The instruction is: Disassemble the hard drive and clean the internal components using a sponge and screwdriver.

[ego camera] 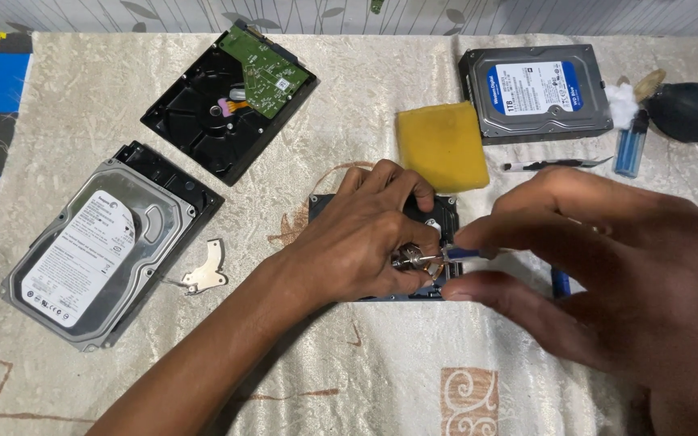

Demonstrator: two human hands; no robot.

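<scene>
An opened dark hard drive (pixel 444 211) lies at the middle of the cloth, mostly hidden under both hands. My left hand (pixel 365 238) rests on it and pinches a small shiny metal part (pixel 410 259) between thumb and fingers. My right hand (pixel 607 266) comes in from the right and holds a thin blue-handled tool (pixel 468 253), its tip touching that metal part. A blue bit of the tool's handle (pixel 559 282) shows below the fingers.
A silver hard drive (pixel 94 250) with a white label lies at left, a loose metal bracket (pixel 208 270) beside it. An upturned drive with a green circuit board (pixel 232 97) lies behind. A yellow sponge (pixel 442 145), a labelled drive (pixel 536 90), a lighter (pixel 630 145), a black blower (pixel 692 109) and tweezers (pixel 555 165) sit at right.
</scene>
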